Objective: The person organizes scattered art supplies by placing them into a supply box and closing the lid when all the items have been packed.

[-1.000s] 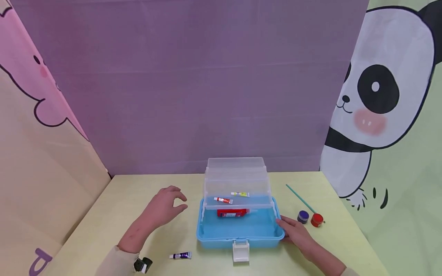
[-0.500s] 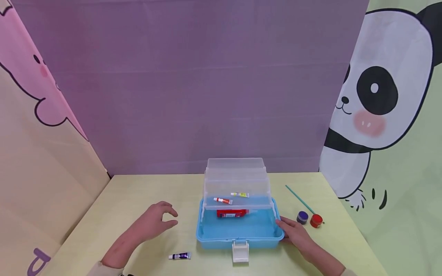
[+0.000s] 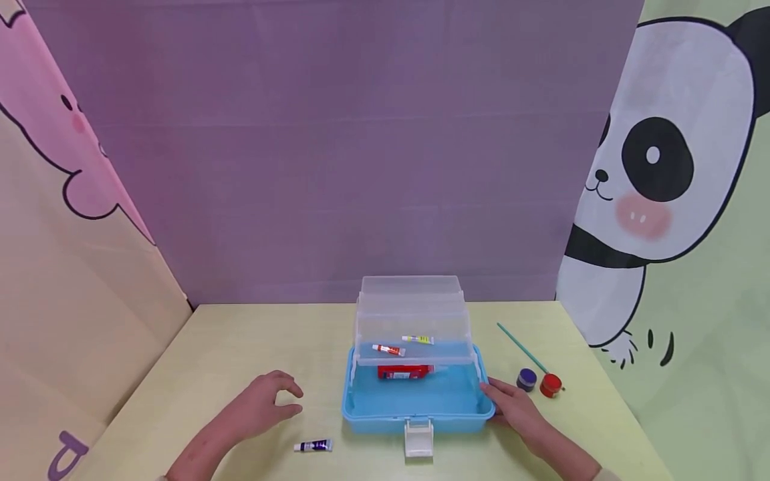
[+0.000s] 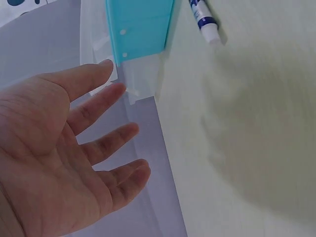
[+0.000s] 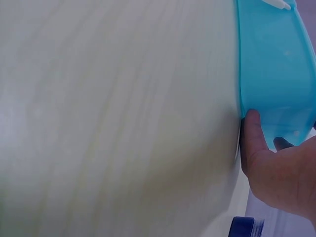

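Observation:
My left hand (image 3: 259,406) hovers over the table left of the box, thumb and fingers spread with nothing between them. In the left wrist view the palm of the left hand (image 4: 54,153) shows bare. Nearest to it lies a small paint tube with a purple-blue label and white cap (image 3: 313,445). My right hand (image 3: 517,409) holds the right side of a blue plastic box (image 3: 421,423), thumb at the rim and fingers against the outer wall (image 5: 276,64). The box's clear lid stands raised. Inside lies a red tube or bottle (image 3: 404,371).
A red-labelled tube (image 3: 388,349) and a yellow-labelled tube (image 3: 418,339) show in the clear upper part of the box. Right of the right hand are a purple-blue paint pot (image 3: 526,379), a red paint pot (image 3: 550,385) and a teal brush (image 3: 522,347). A white latch (image 3: 418,439) hangs in front.
My left hand has drawn back from near the box, toward the left and the front of the table, with its fingers still spread. The right hand and the box have stayed put.

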Demonstrator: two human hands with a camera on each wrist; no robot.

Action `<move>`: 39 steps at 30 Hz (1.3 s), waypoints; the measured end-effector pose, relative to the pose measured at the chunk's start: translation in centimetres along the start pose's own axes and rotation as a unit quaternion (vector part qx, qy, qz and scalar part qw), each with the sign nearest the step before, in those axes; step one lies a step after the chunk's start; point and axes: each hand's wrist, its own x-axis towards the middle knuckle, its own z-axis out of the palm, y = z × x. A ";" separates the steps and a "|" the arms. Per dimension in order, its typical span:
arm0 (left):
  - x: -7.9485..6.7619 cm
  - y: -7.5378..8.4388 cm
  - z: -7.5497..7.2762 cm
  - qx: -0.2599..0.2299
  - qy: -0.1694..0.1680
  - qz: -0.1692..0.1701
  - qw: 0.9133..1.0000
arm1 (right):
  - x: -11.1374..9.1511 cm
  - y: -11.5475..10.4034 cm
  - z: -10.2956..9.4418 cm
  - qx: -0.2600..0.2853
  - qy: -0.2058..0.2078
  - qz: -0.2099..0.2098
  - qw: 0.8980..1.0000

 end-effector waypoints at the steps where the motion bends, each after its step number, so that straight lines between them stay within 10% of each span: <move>1: -0.1 -0.1 0.1 -0.003 -0.006 -0.001 1.000 | 0.0 0.0 0.0 -0.002 0.000 0.000 1.000; 16: -1.8 -2.0 3.0 -0.004 -0.062 0.029 0.998 | -0.1 0.8 -0.3 0.000 -0.022 0.009 1.000; 39: -1.3 -2.5 4.3 0.070 -0.028 0.046 0.996 | 0.0 -0.1 -0.1 0.007 -0.014 0.008 1.000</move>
